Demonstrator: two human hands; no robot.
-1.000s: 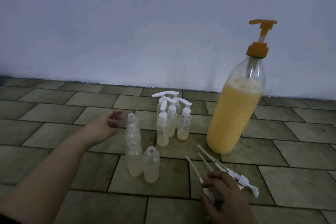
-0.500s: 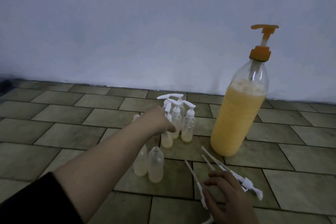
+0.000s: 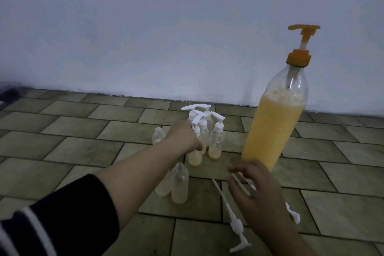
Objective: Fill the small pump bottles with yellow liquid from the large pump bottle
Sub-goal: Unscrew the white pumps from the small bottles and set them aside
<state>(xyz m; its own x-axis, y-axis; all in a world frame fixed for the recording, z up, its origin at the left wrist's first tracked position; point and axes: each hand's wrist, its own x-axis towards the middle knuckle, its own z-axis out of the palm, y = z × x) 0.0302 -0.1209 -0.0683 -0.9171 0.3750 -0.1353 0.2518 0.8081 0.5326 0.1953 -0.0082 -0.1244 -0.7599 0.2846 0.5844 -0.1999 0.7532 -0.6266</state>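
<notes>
Standing upright on the olive tiled floor, the cluster of small clear plastic bottles with white pump tops sits near the middle of the view, each holding only a shallow layer of pale yellow liquid at its base. The left hand has its knuckles against the nearest capped bottle, at about nine o'clock of the cluster; its fingers curl downward toward that bottle's body, but I cannot tell whether they actually close round it, since the back of the hand hides them. Three uncapped small clear bottles stand at seven o'clock of the cluster, partly behind the left forearm, their necks pointing straight up. At three o'clock of the cluster, well apart from the left hand, rises the large clear plastic bottle of yellow liquid with the orange pump head, its long axis vertical and its spout pointing toward nine o'clock, over the small bottles. The right hand hovers at five o'clock of the cluster with fingers spread and relaxed, just above the loose white pump heads with long dip tubes, which lie flat with tubes aimed toward eleven o'clock. By my judgement the right hand is the nearer one to the large bottle, the left to the small ones.
</notes>
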